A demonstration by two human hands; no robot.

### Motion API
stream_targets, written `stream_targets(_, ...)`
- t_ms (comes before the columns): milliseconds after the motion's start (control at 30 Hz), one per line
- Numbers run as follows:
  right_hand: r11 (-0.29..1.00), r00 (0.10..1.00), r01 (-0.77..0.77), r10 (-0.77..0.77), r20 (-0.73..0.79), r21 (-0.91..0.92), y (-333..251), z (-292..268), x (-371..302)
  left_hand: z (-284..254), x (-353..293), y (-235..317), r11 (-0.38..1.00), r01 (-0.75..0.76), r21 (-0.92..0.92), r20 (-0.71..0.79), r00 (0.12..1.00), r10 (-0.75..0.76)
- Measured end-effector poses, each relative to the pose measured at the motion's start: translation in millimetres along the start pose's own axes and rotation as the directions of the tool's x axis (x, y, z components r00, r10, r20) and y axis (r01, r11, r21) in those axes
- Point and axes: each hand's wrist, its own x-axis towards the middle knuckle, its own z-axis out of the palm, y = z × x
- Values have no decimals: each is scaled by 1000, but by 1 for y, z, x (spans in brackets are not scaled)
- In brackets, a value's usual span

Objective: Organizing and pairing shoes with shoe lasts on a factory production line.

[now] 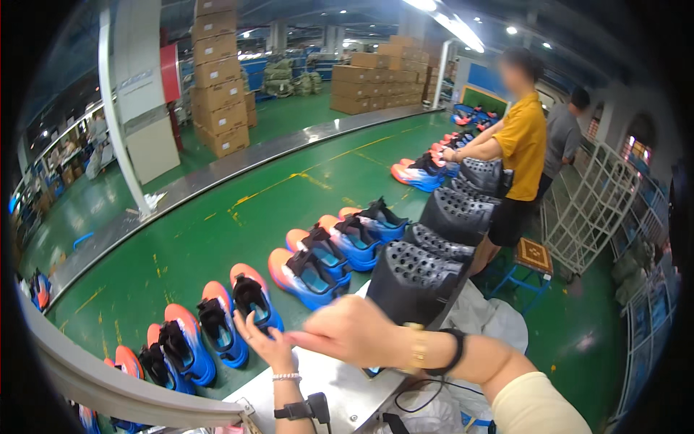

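The left hand (262, 341) spreads its fingers just below a blue-and-orange shoe (251, 298) (one of a row). The right hand (352, 333) crosses above, fingers extended together, holding nothing, near the metal tabletop (340, 394).

We record a wide green conveyor surface (238, 217), curving from lower left toward the upper right, edged on its far side by a grey metal rail (217, 170) and on its near side by a pale curved rail (108, 390). Directly on it we count blue and orange sports shoes (311, 271) set out in pairs along the near side: one group low at the left, three or four pairs in the middle, further pairs (419, 173) farther up. Yellow marks are worn into the green. Just beside the belt we note a bare metal bench top (332, 390), bearing a row of black perforated moulds (419, 278).
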Motion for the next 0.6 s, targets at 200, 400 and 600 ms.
stream_targets(200, 766, 800, -598, 554, -229, -237, -16, -153, -48, 0, 7, 45, 978, -177, -112, -33, 984, 174)
stream_targets(400, 571, 768, -555, 631, -109, -605, 42, -153, -103, 90, 34, 68, 969, 16, -245, 330, 942, 68)
stream_targets(600, 528, 750, -530, 657, -77, -663, 53, -145, -96, 138, 47, 55, 981, -126, 146, 414, 909, 55)
